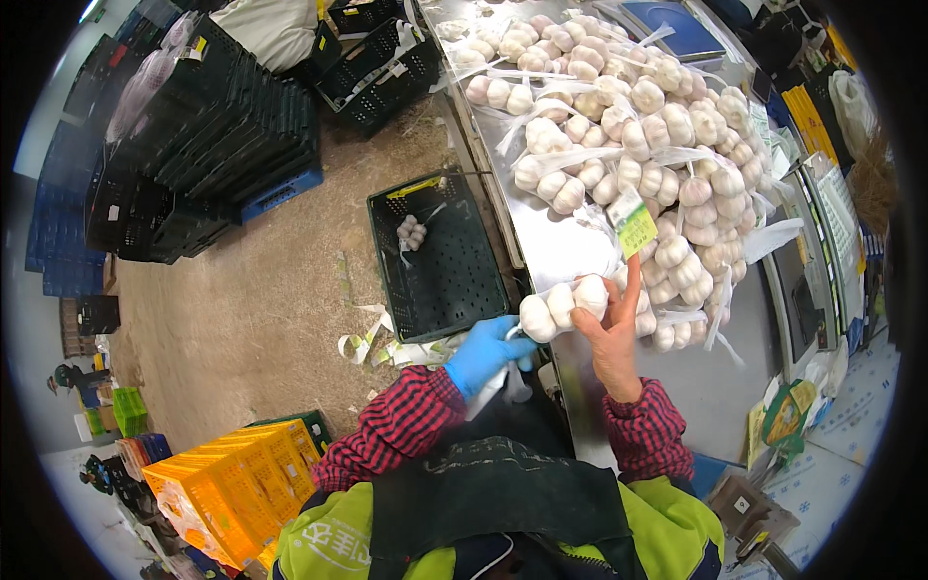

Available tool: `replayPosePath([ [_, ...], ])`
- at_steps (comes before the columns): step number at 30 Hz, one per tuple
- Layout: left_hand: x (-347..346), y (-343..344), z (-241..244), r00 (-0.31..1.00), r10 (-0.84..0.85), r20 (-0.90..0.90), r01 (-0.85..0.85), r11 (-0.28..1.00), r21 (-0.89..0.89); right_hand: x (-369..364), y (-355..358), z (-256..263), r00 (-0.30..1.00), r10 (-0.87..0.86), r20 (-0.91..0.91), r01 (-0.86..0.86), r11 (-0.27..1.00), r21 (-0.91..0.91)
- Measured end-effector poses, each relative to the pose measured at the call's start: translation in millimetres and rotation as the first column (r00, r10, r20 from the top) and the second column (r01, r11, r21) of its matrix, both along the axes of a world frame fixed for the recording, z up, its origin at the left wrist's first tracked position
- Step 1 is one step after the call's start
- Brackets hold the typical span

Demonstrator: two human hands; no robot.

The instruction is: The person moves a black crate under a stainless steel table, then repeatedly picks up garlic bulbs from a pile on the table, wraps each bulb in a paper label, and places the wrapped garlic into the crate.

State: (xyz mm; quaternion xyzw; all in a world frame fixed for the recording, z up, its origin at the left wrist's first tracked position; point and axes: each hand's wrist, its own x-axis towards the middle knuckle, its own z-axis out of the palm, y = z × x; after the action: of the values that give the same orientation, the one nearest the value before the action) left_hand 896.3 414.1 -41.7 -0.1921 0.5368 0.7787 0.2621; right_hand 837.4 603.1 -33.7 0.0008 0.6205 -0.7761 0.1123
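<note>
A net bag of white garlic bulbs (560,307) is held between my two hands at the near edge of the metal table (551,254). My left hand (487,357), in a blue glove, grips the gathered end of the bag, with loose netting hanging below. Bare, my right hand (614,330) holds the other end with the thumb across a bulb. Its index finger points forward, and a green and white printed label (632,223) is at the tip. Just beyond lies a large heap of bagged garlic (638,138).
Left of the table, a dark green crate (442,290) on the floor holds one small bag of garlic (412,233). Torn label strips (362,341) lie beside it. Stacked dark crates (217,123) and yellow crates (239,478) stand farther left. A blue-topped device (670,29) sits behind the heap.
</note>
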Motion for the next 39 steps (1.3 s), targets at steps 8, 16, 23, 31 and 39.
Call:
replayPosePath([
  [8, 12, -25, -1, 0.996, 0.08, -0.049, -0.083, 0.996, -0.043, 22, 57, 9, 0.805, 0.22, -0.551, 0.096, 0.868, 0.487],
  [16, 26, -47, 2, 0.995, 0.056, 0.084, -0.059, 0.997, 0.042, 20, 6, 3, 0.638, 0.433, -0.637, -0.008, 0.831, 0.556],
  [23, 28, -38, -8, 0.971, 0.231, 0.061, -0.229, 0.973, -0.038, -5, -20, -20, 0.633, 0.439, -0.638, -0.075, 0.855, 0.513],
  [31, 24, -24, -15, 0.928, 0.374, 0.002, -0.371, 0.922, -0.113, -14, -26, -14, 0.727, 0.455, -0.514, -0.11, 0.816, 0.567],
  [39, 20, -22, -6, 0.92, 0.391, 0.01, -0.388, 0.914, -0.118, -25, -36, -12, 0.77, 0.467, -0.435, -0.133, 0.785, 0.606],
])
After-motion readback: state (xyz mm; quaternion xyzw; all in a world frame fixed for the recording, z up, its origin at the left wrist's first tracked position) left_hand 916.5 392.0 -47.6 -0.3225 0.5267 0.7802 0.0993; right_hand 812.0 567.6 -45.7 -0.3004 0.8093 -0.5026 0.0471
